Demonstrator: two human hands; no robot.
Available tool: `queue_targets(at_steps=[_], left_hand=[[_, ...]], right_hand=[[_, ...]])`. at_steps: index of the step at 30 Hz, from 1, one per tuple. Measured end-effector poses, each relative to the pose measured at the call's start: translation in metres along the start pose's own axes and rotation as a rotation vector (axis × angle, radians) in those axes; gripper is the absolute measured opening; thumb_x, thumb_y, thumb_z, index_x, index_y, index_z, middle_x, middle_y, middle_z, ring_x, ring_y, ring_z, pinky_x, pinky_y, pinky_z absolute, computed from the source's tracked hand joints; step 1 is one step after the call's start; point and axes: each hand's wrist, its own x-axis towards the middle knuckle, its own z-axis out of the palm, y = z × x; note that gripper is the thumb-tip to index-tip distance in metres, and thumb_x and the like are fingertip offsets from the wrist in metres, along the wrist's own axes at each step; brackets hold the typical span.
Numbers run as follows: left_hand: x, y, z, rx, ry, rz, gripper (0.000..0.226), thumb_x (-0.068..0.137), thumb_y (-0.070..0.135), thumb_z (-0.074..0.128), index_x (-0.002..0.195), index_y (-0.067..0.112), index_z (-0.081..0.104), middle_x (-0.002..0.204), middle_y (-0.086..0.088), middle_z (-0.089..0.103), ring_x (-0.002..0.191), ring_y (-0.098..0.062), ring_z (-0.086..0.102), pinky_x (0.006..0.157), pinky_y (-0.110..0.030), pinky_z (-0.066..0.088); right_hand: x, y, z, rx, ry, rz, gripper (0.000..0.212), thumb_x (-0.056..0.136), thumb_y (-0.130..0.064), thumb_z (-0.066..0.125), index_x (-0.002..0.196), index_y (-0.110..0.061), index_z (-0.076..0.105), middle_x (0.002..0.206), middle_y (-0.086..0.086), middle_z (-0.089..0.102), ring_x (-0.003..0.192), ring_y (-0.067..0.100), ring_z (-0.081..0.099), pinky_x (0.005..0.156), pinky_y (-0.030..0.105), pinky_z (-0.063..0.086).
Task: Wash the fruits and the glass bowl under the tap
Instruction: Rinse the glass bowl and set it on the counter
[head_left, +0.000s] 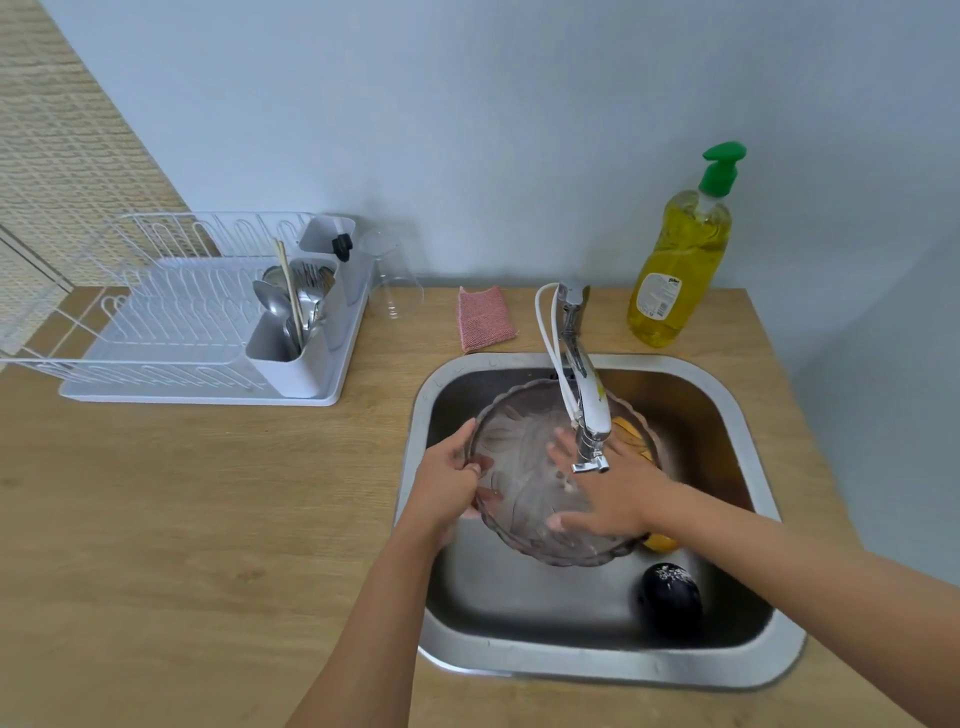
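Observation:
A scalloped glass bowl (514, 467) is held tilted over the steel sink (748, 426), under the spout of the chrome tap (584, 384). My left hand (447, 488) grips the bowl's left rim. My right hand (608, 493) lies flat with fingers spread on the bowl's inner surface, just below the spout. An orange fruit (631, 436) shows behind the bowl's right edge, and another orange piece (661, 543) peeks out below my right wrist. A dark purple fruit (670, 597) lies on the sink floor at the front right.
A yellow dish-soap bottle (678, 265) with a green pump stands behind the sink on the right. A pink sponge (485, 318) lies behind the sink, a clear glass (392, 280) to its left. The white dish rack (192, 322) with cutlery occupies the wooden counter's left.

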Motion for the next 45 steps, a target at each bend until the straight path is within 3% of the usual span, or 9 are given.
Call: queue_targets(at_steps=[3,6,10,15,22,31,34,41,45], left_hand=[[-0.001,-0.001,0.005,0.025,-0.046,0.028,0.065,0.097,-0.01,0.043,0.144,0.035,0.047,0.112,-0.002,0.074,0.1,-0.033,0.073,0.084,-0.056,0.059],[-0.002,-0.002,0.01,0.023,-0.094,0.047,0.066,0.096,-0.011,0.043,0.148,0.029,0.044,0.113,0.001,0.075,0.096,-0.018,0.075,0.074,-0.042,0.062],[-0.002,0.0,0.003,-0.026,-0.032,0.024,0.067,0.098,-0.009,0.043,0.149,0.034,0.04,0.112,-0.006,0.073,0.094,-0.038,0.074,0.067,-0.037,0.054],[0.0,-0.003,0.008,0.061,-0.08,0.057,0.066,0.096,-0.009,0.045,0.147,0.033,0.044,0.113,-0.006,0.073,0.092,-0.029,0.076,0.08,-0.048,0.061],[0.001,0.005,-0.005,0.09,-0.07,0.051,0.065,0.099,-0.008,0.043,0.149,0.033,0.041,0.117,-0.006,0.07,0.095,-0.034,0.075,0.068,-0.037,0.06],[0.014,0.023,-0.013,0.348,-0.141,0.131,0.067,0.097,-0.008,0.04,0.146,0.038,0.045,0.118,-0.003,0.071,0.076,-0.021,0.074,0.058,-0.026,0.055],[0.02,0.026,-0.022,0.393,-0.057,0.187,0.068,0.094,-0.007,0.04,0.145,0.038,0.046,0.119,0.0,0.071,0.088,-0.017,0.071,0.076,-0.036,0.061],[0.018,0.043,-0.009,0.617,-0.068,0.274,0.072,0.087,-0.005,0.046,0.148,0.034,0.045,0.134,0.0,0.063,0.107,-0.015,0.065,0.094,-0.037,0.056],[0.017,0.043,-0.009,0.634,-0.088,0.271,0.069,0.089,-0.002,0.048,0.149,0.031,0.044,0.13,0.001,0.064,0.111,-0.019,0.064,0.096,-0.038,0.055]], right_hand=[[-0.004,-0.026,-0.001,0.138,-0.048,-0.181,0.072,0.098,-0.063,0.025,0.157,-0.034,-0.006,0.163,-0.009,-0.023,0.151,0.02,-0.02,0.122,0.054,0.001],[0.009,-0.03,0.001,0.166,0.1,-0.119,0.075,0.091,-0.074,0.012,0.154,-0.042,-0.013,0.16,-0.014,-0.026,0.15,0.02,-0.025,0.124,0.055,-0.002],[0.002,0.0,-0.002,0.026,0.128,0.155,0.1,0.08,-0.086,0.018,0.158,-0.028,-0.008,0.166,0.002,-0.011,0.154,0.023,-0.013,0.121,0.043,-0.015],[-0.007,-0.025,0.005,0.096,-0.005,-0.119,0.074,0.094,-0.07,0.02,0.154,-0.041,-0.013,0.161,-0.011,-0.029,0.151,0.023,-0.022,0.12,0.053,-0.005],[0.004,-0.002,0.007,0.031,0.214,0.108,0.101,0.072,-0.086,0.002,0.157,-0.033,-0.005,0.166,0.002,-0.017,0.154,0.024,-0.012,0.117,0.038,-0.022],[0.026,-0.031,0.029,0.114,0.273,-0.04,0.08,0.09,-0.078,0.023,0.155,-0.044,-0.008,0.16,-0.009,-0.029,0.15,0.024,-0.024,0.119,0.057,0.024],[0.023,-0.012,0.037,0.054,0.403,0.141,0.088,0.086,-0.082,0.012,0.157,-0.03,0.017,0.166,0.007,0.005,0.153,0.034,0.01,0.123,0.051,0.002],[0.031,-0.054,0.048,0.232,0.294,-0.127,0.073,0.095,-0.068,0.018,0.151,-0.039,-0.019,0.161,-0.006,-0.031,0.148,0.024,-0.031,0.124,0.051,-0.003],[0.048,-0.044,0.046,0.307,0.315,0.021,0.083,0.091,-0.075,0.017,0.152,-0.036,-0.023,0.159,-0.005,-0.037,0.148,0.021,-0.031,0.123,0.054,0.008]])
